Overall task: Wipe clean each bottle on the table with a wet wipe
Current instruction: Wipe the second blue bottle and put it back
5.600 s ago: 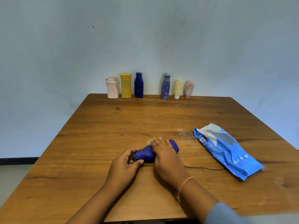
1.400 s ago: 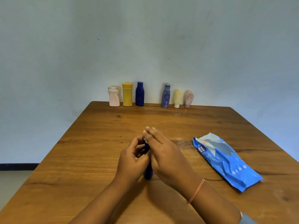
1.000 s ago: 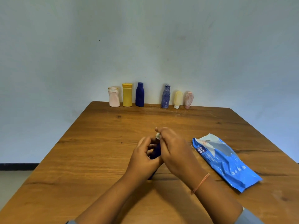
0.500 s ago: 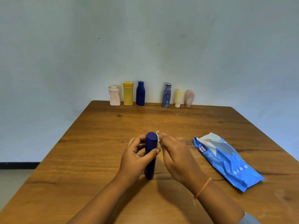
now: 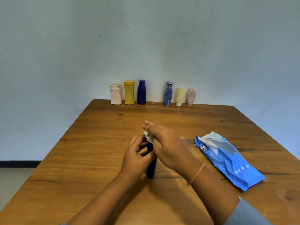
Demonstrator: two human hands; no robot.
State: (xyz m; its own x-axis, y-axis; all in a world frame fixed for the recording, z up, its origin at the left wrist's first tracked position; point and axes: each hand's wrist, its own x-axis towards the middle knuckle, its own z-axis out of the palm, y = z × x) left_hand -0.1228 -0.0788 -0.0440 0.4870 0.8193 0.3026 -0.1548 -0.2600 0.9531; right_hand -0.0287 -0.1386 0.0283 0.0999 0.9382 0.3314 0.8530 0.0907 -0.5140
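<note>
A dark blue bottle (image 5: 151,166) stands upright on the wooden table (image 5: 90,159) near the middle. My left hand (image 5: 136,158) grips its side from the left. My right hand (image 5: 167,145) covers the bottle's top and presses a small pale wet wipe (image 5: 148,137) against it. Most of the bottle is hidden behind both hands. Along the far edge by the wall stand several more bottles: a pink one (image 5: 115,94), a yellow one (image 5: 129,92), a dark blue one (image 5: 141,92), a streaked blue one (image 5: 168,94), a cream tube (image 5: 180,97) and a pink tube (image 5: 191,97).
A blue pack of wet wipes (image 5: 227,158) lies flat on the table to the right of my hands, its flap lifted. The wall rises directly behind the row of bottles. The table's left edge drops to the floor.
The bottle went from lying flat to standing upright in my left hand. My right hand has moved the wipe up over the bottle's cap, which showed half a second ago.
</note>
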